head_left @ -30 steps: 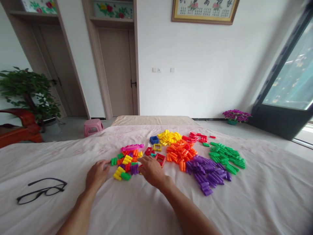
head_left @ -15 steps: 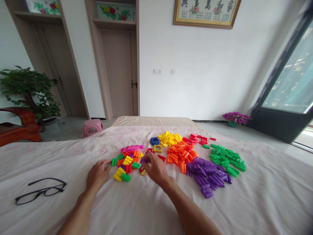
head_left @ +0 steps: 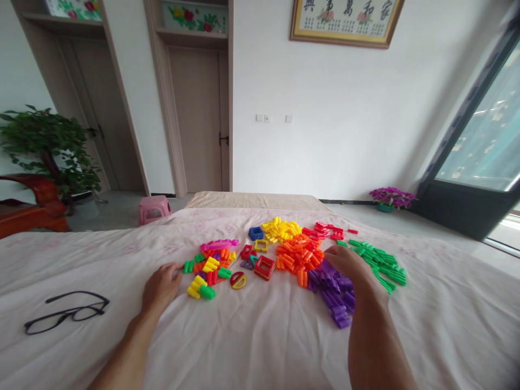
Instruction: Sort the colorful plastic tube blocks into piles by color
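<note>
My left hand [head_left: 162, 286] rests on the cloth with its fingers apart, beside green pieces [head_left: 189, 266] at the left edge of a mixed-colour pile [head_left: 211, 264]. Over the purple pile [head_left: 333, 292] reaches my right hand [head_left: 345, 262]; its fingertips are at the border with the orange pile [head_left: 298, 253], and what they hold, if anything, is hidden. Yellow [head_left: 282, 230], red [head_left: 320, 230] and green [head_left: 379, 260] piles lie around them. Between the mixed and orange piles are a red square frame [head_left: 264, 267], a yellow square frame [head_left: 261, 246] and a red and yellow ring [head_left: 238, 280].
Black eyeglasses [head_left: 67, 313] lie on the pale bed cloth [head_left: 244, 341] at the left. A blue square frame [head_left: 256, 233] and a pink piece [head_left: 219, 245] are farther back. Beyond the cloth stand a pink stool [head_left: 154, 209] and potted purple flowers [head_left: 392, 198].
My right hand has moved right, from the small frames to the purple pile. A purple piece near its fingers earlier is no longer seen there. My left hand has hardly moved.
</note>
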Demonstrator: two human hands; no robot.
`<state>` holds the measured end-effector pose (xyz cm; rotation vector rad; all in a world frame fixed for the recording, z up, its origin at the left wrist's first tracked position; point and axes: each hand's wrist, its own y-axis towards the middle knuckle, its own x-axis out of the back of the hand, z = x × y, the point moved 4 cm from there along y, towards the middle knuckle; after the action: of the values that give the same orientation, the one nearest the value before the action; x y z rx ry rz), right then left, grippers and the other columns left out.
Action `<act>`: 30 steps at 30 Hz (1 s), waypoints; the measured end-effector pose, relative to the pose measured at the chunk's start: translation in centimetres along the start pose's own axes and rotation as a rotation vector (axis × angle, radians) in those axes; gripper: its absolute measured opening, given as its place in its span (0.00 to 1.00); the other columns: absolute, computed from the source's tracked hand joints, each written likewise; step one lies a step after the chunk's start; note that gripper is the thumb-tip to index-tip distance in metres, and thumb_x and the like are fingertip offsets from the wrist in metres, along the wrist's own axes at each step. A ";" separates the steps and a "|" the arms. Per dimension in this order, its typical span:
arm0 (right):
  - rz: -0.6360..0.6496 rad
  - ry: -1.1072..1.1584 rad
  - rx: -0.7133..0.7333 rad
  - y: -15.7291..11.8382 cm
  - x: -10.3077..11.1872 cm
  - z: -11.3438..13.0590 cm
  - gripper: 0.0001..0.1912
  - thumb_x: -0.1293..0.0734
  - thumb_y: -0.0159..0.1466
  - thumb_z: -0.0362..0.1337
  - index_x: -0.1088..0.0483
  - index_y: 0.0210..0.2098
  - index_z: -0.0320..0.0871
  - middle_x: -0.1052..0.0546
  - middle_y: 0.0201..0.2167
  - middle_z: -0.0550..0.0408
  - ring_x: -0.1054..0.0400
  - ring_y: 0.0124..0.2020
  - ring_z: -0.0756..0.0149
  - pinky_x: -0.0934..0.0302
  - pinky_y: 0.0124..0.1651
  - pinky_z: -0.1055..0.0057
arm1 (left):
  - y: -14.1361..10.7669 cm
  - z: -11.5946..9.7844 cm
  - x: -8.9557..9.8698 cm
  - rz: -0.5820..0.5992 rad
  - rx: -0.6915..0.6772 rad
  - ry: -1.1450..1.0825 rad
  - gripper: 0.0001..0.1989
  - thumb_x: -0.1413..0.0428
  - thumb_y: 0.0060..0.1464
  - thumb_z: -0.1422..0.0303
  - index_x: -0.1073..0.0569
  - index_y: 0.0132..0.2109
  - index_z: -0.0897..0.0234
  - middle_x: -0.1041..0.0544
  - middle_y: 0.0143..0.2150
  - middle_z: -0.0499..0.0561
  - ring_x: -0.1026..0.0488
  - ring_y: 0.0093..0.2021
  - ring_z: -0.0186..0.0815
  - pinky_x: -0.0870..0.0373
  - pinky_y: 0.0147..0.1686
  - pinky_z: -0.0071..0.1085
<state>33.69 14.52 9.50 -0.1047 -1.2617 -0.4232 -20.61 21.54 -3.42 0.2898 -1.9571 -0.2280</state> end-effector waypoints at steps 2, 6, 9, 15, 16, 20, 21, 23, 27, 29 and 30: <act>0.045 0.006 0.014 -0.1 0.6 -0.4 0.10 0.36 0.61 0.38 0.21 0.33 0.46 0.21 0.31 0.52 0.29 0.31 0.64 0.46 0.33 0.71 | 0.0 -0.1 0.0 0.000 -0.003 0.001 0.20 0.54 0.60 0.65 0.23 0.53 0.62 0.22 0.58 0.57 0.27 0.57 0.42 0.34 0.54 0.33; 0.062 -0.004 0.169 -0.9 0.7 3.8 0.12 0.39 0.64 0.38 0.23 0.34 0.44 0.22 0.30 0.52 0.30 0.32 0.64 0.48 0.34 0.71 | 0.0 -0.2 0.0 0.002 -0.007 -0.001 0.20 0.54 0.60 0.65 0.23 0.53 0.63 0.22 0.57 0.58 0.27 0.56 0.42 0.34 0.54 0.33; 0.093 0.089 0.381 -2.6 -1.4 10.1 0.12 0.39 0.66 0.36 0.23 0.40 0.45 0.20 0.37 0.53 0.29 0.38 0.65 0.46 0.37 0.73 | 0.0 -0.1 0.0 0.001 -0.007 -0.007 0.21 0.53 0.60 0.65 0.23 0.53 0.63 0.23 0.58 0.58 0.27 0.57 0.42 0.36 0.56 0.33; 0.166 0.200 0.728 -8.1 -8.5 21.1 0.14 0.39 0.68 0.33 0.24 0.49 0.45 0.21 0.46 0.50 0.29 0.49 0.62 0.41 0.48 0.71 | 0.0 -0.2 0.1 0.002 -0.005 -0.017 0.20 0.53 0.60 0.66 0.22 0.53 0.62 0.23 0.58 0.58 0.27 0.57 0.42 0.36 0.55 0.34; 0.163 0.192 0.751 -8.9 -9.7 22.1 0.15 0.39 0.69 0.33 0.26 0.51 0.46 0.22 0.48 0.49 0.30 0.50 0.61 0.41 0.49 0.69 | 0.1 -0.2 0.1 0.001 -0.003 -0.018 0.19 0.52 0.60 0.66 0.22 0.53 0.62 0.23 0.58 0.57 0.28 0.57 0.42 0.36 0.56 0.33; 0.126 0.162 0.818 -10.6 -13.4 24.0 0.15 0.38 0.71 0.37 0.28 0.55 0.50 0.24 0.52 0.51 0.33 0.53 0.59 0.41 0.50 0.65 | 0.1 -0.3 0.2 0.002 -0.003 -0.021 0.19 0.52 0.61 0.66 0.22 0.52 0.61 0.22 0.58 0.57 0.28 0.58 0.41 0.36 0.56 0.33; 0.116 0.152 0.830 -10.6 -14.1 24.2 0.14 0.38 0.71 0.37 0.28 0.54 0.51 0.24 0.52 0.52 0.33 0.52 0.58 0.41 0.50 0.65 | 0.1 -0.4 0.2 0.003 -0.003 -0.021 0.19 0.52 0.61 0.66 0.22 0.52 0.62 0.22 0.58 0.57 0.28 0.58 0.41 0.36 0.56 0.33; 0.094 0.122 0.835 -10.4 -15.3 24.2 0.12 0.38 0.70 0.36 0.27 0.51 0.50 0.24 0.49 0.51 0.33 0.51 0.57 0.41 0.50 0.64 | 0.2 -0.4 0.3 0.004 0.000 -0.020 0.19 0.52 0.61 0.66 0.22 0.52 0.61 0.22 0.58 0.57 0.28 0.58 0.41 0.36 0.57 0.33; 0.067 0.105 0.809 -9.8 -16.0 23.8 0.11 0.39 0.70 0.34 0.26 0.46 0.46 0.23 0.44 0.49 0.32 0.47 0.58 0.40 0.49 0.65 | 0.2 -0.2 0.2 0.007 0.015 -0.019 0.18 0.52 0.61 0.65 0.22 0.52 0.60 0.22 0.58 0.56 0.28 0.58 0.41 0.35 0.56 0.33; 0.073 0.163 0.791 -9.5 -15.4 23.3 0.12 0.40 0.70 0.32 0.26 0.47 0.46 0.23 0.43 0.50 0.31 0.46 0.60 0.40 0.49 0.67 | 0.2 -0.2 0.2 0.011 0.016 -0.018 0.19 0.52 0.61 0.65 0.22 0.53 0.60 0.23 0.59 0.56 0.28 0.58 0.41 0.35 0.56 0.33; 0.068 0.208 0.773 -9.2 -15.0 22.9 0.13 0.40 0.69 0.32 0.26 0.48 0.46 0.22 0.43 0.50 0.30 0.46 0.61 0.39 0.49 0.67 | 0.2 -0.2 0.2 0.014 0.014 -0.018 0.19 0.52 0.61 0.65 0.22 0.53 0.60 0.23 0.59 0.56 0.28 0.59 0.41 0.35 0.56 0.33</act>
<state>6.13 16.82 1.17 0.5377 -1.1369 0.1294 -20.49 21.63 -3.08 0.2839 -1.9789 -0.2084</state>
